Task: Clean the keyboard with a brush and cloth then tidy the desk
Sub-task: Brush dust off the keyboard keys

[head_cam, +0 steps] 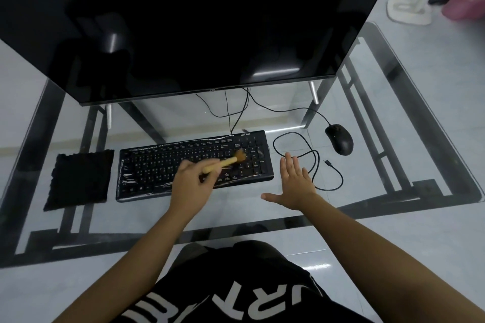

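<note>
— Where do we find the brush?
— We find the wooden-handled brush (223, 163) in the left hand (190, 182); the fingers curl round the near end of the handle; the tan bristles lie on the keys in the right part of the black keyboard (154, 165), just left of its number pad.
— And the keyboard itself?
— It lies flat on the glass surface (236, 207), in front of the dark monitor (183, 21); we see a wrinkled clear film over most of its keys.
— What do we make of the right hand?
— The right hand (294, 183) is spread, fingers straight and thumb out to the left, holding nothing; it sits just beside the keyboard's right end, over bare glass; whether the palm touches the glass we cannot tell.
— And the cloth?
— The black cloth (78, 178) lies flat just beside the keyboard's left end, apart from both hands.
— What else do we see?
— A black mouse (339, 137) lies on the glass to the right of the keyboard, beyond the right hand; a loose black cable (273, 145) loops between the keyboard's right end and the mouse, and its free plug rests on the glass; past the far right corner of the surface we see a pink bucket (464, 5) on the floor, beside a white base (406, 9) with an upright pole.
</note>
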